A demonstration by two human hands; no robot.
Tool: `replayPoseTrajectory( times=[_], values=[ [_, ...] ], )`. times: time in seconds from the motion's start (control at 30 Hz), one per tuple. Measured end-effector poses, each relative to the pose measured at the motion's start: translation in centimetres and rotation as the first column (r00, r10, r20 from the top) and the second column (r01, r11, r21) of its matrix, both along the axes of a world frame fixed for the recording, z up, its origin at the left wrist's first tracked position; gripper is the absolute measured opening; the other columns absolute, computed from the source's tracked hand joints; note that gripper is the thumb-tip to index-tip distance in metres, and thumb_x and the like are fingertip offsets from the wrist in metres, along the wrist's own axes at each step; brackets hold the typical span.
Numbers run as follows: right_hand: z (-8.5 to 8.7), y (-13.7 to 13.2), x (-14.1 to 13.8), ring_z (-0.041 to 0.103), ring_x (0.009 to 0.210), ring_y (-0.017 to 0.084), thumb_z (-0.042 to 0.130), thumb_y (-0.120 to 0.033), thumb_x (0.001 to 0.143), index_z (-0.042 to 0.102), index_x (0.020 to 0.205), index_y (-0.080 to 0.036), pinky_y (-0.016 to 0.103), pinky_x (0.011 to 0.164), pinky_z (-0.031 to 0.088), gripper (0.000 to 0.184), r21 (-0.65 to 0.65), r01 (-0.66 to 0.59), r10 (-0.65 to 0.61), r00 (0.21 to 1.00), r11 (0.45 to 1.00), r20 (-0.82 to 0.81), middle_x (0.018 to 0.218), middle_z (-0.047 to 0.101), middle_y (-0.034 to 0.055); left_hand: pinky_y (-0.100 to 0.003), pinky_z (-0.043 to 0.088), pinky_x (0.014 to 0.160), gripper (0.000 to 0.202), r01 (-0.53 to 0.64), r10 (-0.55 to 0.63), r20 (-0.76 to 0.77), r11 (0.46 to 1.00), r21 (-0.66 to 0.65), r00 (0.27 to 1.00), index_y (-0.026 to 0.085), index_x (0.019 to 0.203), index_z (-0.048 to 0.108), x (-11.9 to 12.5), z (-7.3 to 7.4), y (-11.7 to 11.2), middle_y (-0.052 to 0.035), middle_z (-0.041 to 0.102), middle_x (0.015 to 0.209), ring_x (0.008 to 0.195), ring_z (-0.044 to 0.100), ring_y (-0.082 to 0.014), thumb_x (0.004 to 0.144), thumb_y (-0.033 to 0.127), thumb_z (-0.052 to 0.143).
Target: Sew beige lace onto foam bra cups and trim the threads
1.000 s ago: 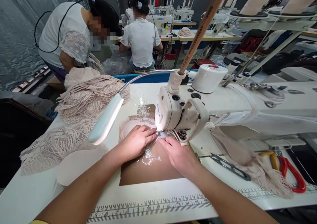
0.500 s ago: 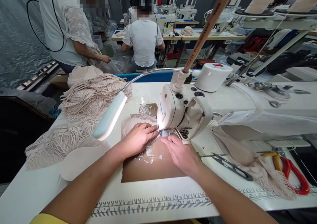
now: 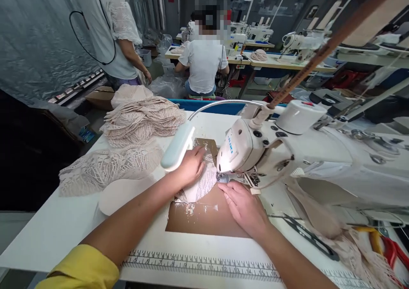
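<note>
My left hand [image 3: 191,165] rests on a pale lace piece [image 3: 201,186] behind the needle of the white sewing machine [image 3: 252,153], its fingers curled over the fabric. The hand is partly hidden by the white lamp head [image 3: 177,146]. My right hand [image 3: 244,206] lies flat and open on the brown plate [image 3: 204,216], fingertips at the presser foot [image 3: 223,178], touching the lace edge.
A stack of beige lace pieces [image 3: 140,118] and a foam cup [image 3: 119,191] lie at the left. Black snips [image 3: 306,233] and red-handled scissors [image 3: 386,244] lie at the right. A ruler strip [image 3: 204,265] runs along the front edge. Two people work behind the table.
My left hand has moved back past the needle and drawn the lace up with it. My right hand stays by the foot. The view has swung left; the standing person has straightened.
</note>
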State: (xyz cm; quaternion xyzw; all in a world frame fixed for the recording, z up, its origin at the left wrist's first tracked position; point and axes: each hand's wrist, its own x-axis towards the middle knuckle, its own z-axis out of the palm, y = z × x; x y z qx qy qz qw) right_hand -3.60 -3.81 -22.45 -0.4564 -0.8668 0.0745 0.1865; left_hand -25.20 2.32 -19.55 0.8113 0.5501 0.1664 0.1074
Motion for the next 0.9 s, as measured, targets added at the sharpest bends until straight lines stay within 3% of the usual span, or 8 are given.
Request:
replayPoseTrajectory(
  times=[0.1,0.23,0.4,0.63,0.9],
  values=[
    [-0.1,0.1,0.0,0.061,0.077,0.018,0.039,-0.014,0.091,0.062,0.117,-0.020,0.028,0.066,0.046,0.036,-0.004,-0.008,0.008,1.000,1.000,0.008,0.098,0.066,0.0061,-0.036,0.048,0.076,0.037,-0.032,0.034,0.037,0.997,-0.075,0.999,0.010,0.120,0.054,0.1,0.4,0.5,-0.0152,0.061,0.110,0.091,0.061,-0.0278,0.085,0.018,0.050],
    [0.0,0.2,0.0,0.061,0.073,0.017,0.038,-0.015,0.092,0.062,0.117,-0.020,0.028,0.064,0.047,0.035,-0.016,-0.019,0.020,1.000,1.000,0.004,0.099,0.066,0.0061,-0.030,0.046,0.066,0.021,0.022,-0.013,0.108,0.997,-0.077,0.994,0.015,0.098,0.064,-0.3,0.0,0.7,-0.0060,0.065,0.081,0.073,0.060,-0.0220,0.082,0.016,0.050],
    [0.0,0.2,0.0,0.061,0.073,0.017,0.038,-0.015,0.092,0.062,0.116,-0.020,0.028,0.064,0.047,0.035,-0.012,-0.015,0.015,1.000,1.000,-0.009,0.097,0.066,0.0058,-0.025,0.043,0.070,0.016,0.134,-0.127,0.198,0.991,-0.025,0.972,0.016,0.080,0.064,-1.1,-0.2,-0.1,-0.0029,0.062,0.084,0.079,0.057,-0.0163,0.080,0.008,0.050],
    [0.1,0.1,0.0,0.061,0.077,0.018,0.040,-0.013,0.089,0.062,0.115,-0.021,0.028,0.066,0.048,0.035,-0.043,-0.008,0.008,1.000,0.999,-0.011,0.091,0.066,0.0050,-0.026,0.042,0.072,0.022,0.363,-0.372,0.237,0.928,0.084,0.897,0.018,0.086,0.070,-2.9,-1.0,-1.7,-0.0044,0.061,0.086,0.082,0.056,-0.0156,0.083,0.008,0.051],
    [0.5,0.0,0.0,0.061,0.076,0.017,0.041,-0.011,0.088,0.062,0.115,-0.022,0.027,0.066,0.048,0.036,-0.043,-0.002,0.002,1.000,0.999,0.002,0.095,0.067,0.0047,-0.027,0.042,0.072,0.023,0.372,-0.388,0.169,0.920,0.122,0.906,0.020,0.086,0.072,-3.1,-1.8,-1.7,-0.0034,0.061,0.085,0.080,0.054,-0.0156,0.083,0.008,0.052]
  ],
)
